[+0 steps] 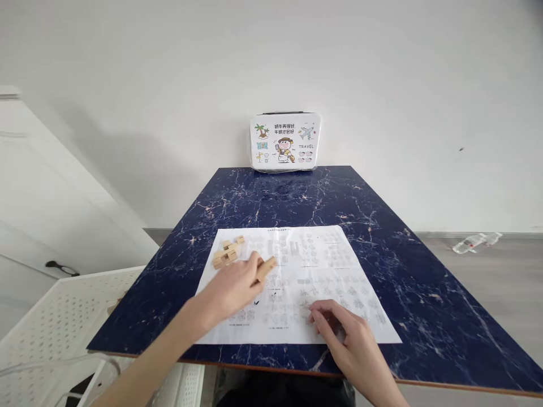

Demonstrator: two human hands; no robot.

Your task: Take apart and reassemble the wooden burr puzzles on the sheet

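My left hand [241, 280] is closed around a light wooden block piece [266, 268], held over the left middle of a printed instruction sheet [288, 333]. Several more notched wooden pieces [224, 258] lie in a loose group on the sheet's upper left, just beyond that hand. Near the sheet's lower right rests my right hand [345, 330], fingers curled with thumb and fingertips close together. Whether anything sits between those fingertips is hidden. Small printed diagrams fill the sheet, too fine to read.
A white case [285, 141] with cartoon prints stands against the wall at the table's far edge. The dark blue marbled table [288, 198] carries the sheet. White perforated bins [55, 316] sit at lower left, and a plastic bottle [469, 243] lies on the floor at right.
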